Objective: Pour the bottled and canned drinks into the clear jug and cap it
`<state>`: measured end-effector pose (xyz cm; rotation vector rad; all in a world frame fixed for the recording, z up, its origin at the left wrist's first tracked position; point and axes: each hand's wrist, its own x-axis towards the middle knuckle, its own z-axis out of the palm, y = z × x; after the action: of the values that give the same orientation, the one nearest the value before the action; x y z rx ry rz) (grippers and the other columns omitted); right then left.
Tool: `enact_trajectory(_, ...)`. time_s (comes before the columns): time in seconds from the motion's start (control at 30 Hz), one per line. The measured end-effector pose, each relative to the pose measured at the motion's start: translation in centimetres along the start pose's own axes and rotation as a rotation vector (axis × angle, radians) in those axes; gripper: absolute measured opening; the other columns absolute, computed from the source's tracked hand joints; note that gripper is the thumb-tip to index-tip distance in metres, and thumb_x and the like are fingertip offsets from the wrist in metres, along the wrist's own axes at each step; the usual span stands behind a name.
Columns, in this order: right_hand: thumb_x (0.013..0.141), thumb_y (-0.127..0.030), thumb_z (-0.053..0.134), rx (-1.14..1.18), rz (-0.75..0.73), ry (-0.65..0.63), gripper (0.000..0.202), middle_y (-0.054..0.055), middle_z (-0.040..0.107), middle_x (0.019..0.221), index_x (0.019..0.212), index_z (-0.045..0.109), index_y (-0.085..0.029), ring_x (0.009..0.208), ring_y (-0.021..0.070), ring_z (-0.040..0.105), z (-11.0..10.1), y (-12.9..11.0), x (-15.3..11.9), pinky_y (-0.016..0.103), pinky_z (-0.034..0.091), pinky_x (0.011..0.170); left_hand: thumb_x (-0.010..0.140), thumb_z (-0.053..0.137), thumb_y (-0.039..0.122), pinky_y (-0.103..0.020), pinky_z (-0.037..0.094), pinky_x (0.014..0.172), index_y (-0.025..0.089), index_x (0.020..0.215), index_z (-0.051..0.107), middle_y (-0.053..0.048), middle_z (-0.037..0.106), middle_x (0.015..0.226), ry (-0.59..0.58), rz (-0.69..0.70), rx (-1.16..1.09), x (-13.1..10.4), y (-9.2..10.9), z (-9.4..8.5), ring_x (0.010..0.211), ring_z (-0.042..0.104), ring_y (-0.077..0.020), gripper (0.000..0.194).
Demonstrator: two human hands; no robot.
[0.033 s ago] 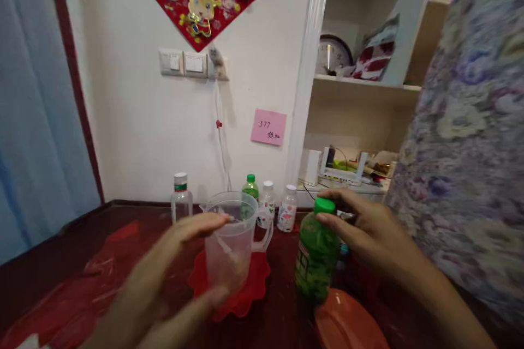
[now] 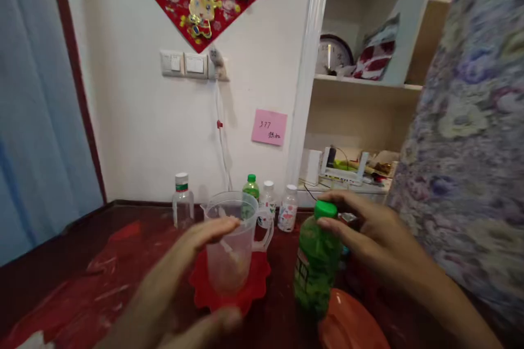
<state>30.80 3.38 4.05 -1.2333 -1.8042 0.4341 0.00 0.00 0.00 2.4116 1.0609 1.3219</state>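
My right hand point(image 2: 364, 229) grips a green bottle point(image 2: 316, 267) with a green cap near its top; the bottle stands upright on the dark red table point(image 2: 61, 262). A clear plastic jug point(image 2: 231, 245) with a handle stands on a red scalloped dish point(image 2: 257, 278) left of the bottle. My left hand point(image 2: 180, 272) is spread open right in front of the jug, fingers by its rim and thumb low near the dish, holding nothing. It is blurred.
By the wall stand a clear bottle point(image 2: 182, 202), a small green bottle point(image 2: 250, 186) and two small white-capped bottles point(image 2: 278, 206). An orange-red plate point(image 2: 347, 322) lies in front of the green bottle. Cluttered shelves point(image 2: 360, 131) and flowered fabric point(image 2: 470, 136) are on the right, a blue curtain point(image 2: 33, 120) on the left.
My left hand has shifted slightly toward the jug and its thumb has dropped lower. My right hand and the green bottle have hardly moved.
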Motion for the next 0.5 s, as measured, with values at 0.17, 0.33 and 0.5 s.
enact_trajectory(0.17, 0.089, -0.042, 0.069, 0.422, 0.037, -0.144, 0.026, 0.002, 0.072, 0.097, 0.111, 0.067, -0.030, 0.087, 0.0227, 0.071, 1.3, -2.6, -3.8, 0.031, 0.060, 0.071, 0.080, 0.075, 0.056, -0.053, 0.052, 0.109, 0.046, 0.151, 0.038, 0.002, 0.055, 0.151, -0.241, -0.148, -0.183, -0.8, 2.4, 2.2, 0.139, 0.051, -0.0351, 0.081)
enact_trajectory(0.33, 0.090, -0.043, 0.067, 0.446, -0.035, -0.173, 0.035, 0.005, 0.072, 0.113, 0.124, 0.067, -0.034, 0.098, 0.0256, 0.071, 3.8, -3.0, -5.0, 0.037, 0.061, 0.081, 0.070, 0.080, 0.066, -0.048, 0.059, 0.098, 0.041, 0.152, 0.040, -0.004, 0.066, 0.138, -0.298, -0.192, -0.154, -2.2, 0.8, 4.8, 0.121, 0.066, -0.0374, 0.095)
enact_trajectory(0.5, 0.096, -0.054, 0.058, 0.245, -0.281, -0.030, 0.036, 0.001, 0.070, 0.126, 0.125, 0.069, -0.036, 0.119, 0.0242, 0.063, 3.0, -3.0, -4.0, 0.038, 0.050, 0.100, 0.082, 0.067, 0.058, -0.039, 0.066, 0.075, 0.044, 0.143, 0.052, -0.002, 0.079, 0.108, -0.275, -0.232, -0.067, -2.2, -1.6, 6.3, 0.095, 0.076, -0.0314, 0.064)
